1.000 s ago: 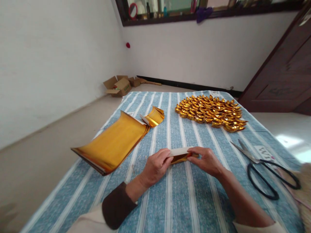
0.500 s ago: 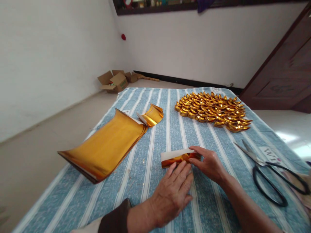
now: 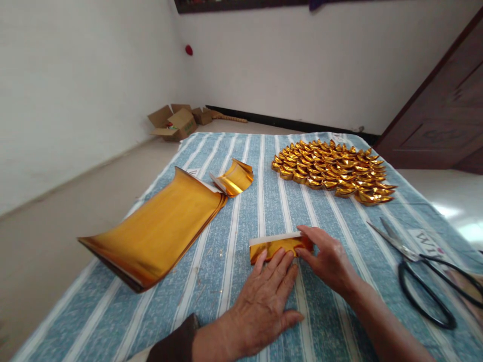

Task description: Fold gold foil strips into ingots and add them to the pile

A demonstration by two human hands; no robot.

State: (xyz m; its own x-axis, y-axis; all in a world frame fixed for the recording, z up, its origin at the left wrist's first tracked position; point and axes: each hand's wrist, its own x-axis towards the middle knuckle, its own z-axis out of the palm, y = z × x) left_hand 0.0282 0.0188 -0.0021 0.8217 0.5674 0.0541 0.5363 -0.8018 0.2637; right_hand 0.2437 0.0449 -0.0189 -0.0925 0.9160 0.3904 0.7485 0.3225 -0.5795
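Observation:
A small sheet of gold foil paper (image 3: 273,245) lies in front of me, folded so that a white strip shows along its far edge. My left hand (image 3: 264,294) is laid flat on its near edge, fingers stretched out and thumb apart. At the right end of the paper, my right hand (image 3: 326,256) pinches it between thumb and forefinger. A stack of large gold sheets (image 3: 162,221) rests to the left, its corners curling up. Behind it sit smaller curled gold pieces (image 3: 237,178). Many folded gold paper ingots (image 3: 328,168) are grouped at the far right.
Black-handled scissors (image 3: 409,256) lie partly spread at the right. A blue and white striped cloth (image 3: 211,322) covers the table. Cardboard boxes (image 3: 177,125) stand on the floor beyond the far left corner, and a dark red door (image 3: 445,115) is at the right.
The gold side of the paper now covers more of the white strip, which looks narrower. My left hand has flattened against the near edge; the right keeps its pinch. The view has shifted slightly.

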